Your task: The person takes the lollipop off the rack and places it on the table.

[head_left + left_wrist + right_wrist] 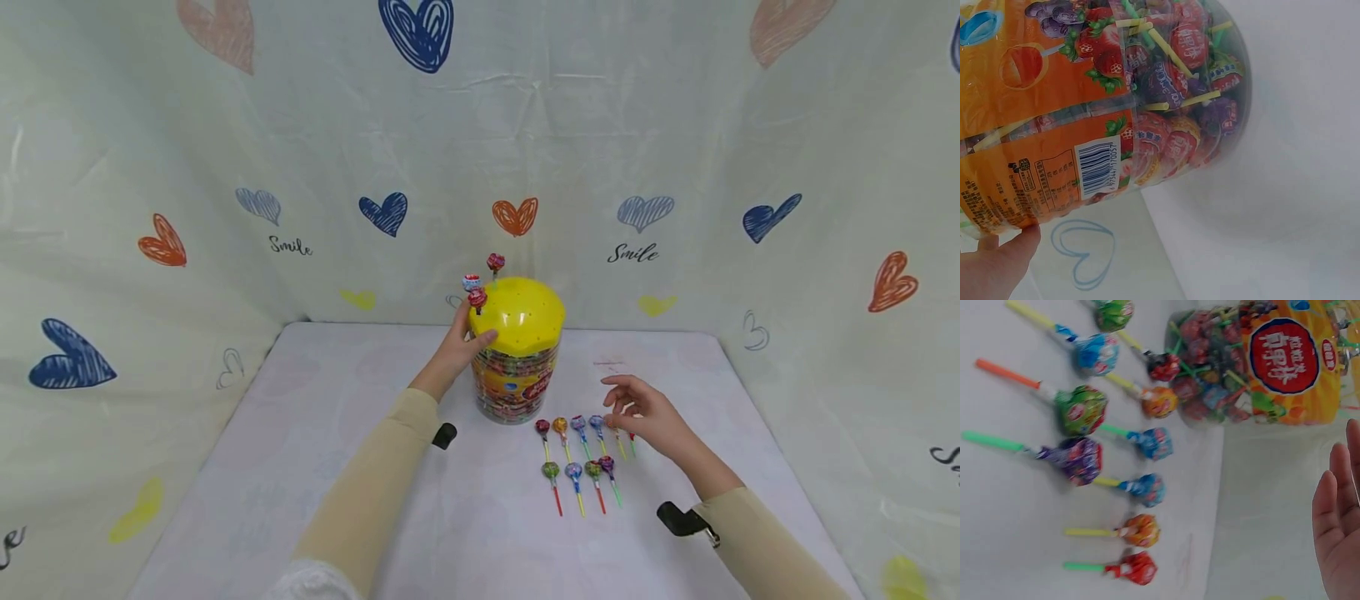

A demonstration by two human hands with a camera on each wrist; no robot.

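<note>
A clear plastic jar of lollipops (517,383) stands upright with a yellow domed lid (525,312). My left hand (459,350) grips it from the left, thumb at the lid's edge; the left wrist view has the fingers (1013,256) against the orange label. Three lollipops (477,298) stick up at the lid's left side. On the table, several lollipops (573,472) lie in two rows, sticks towards me. Over the right end of the far row hovers my right hand (648,417), fingers loosely bent and holding nothing; it partly hides a red lollipop (1141,567).
The table (337,392) has a white cover, and its far edge runs just behind the jar. A pale curtain (442,150) printed with hearts hangs behind and on both sides. Black wrist devices (678,518) sit beside both sleeves.
</note>
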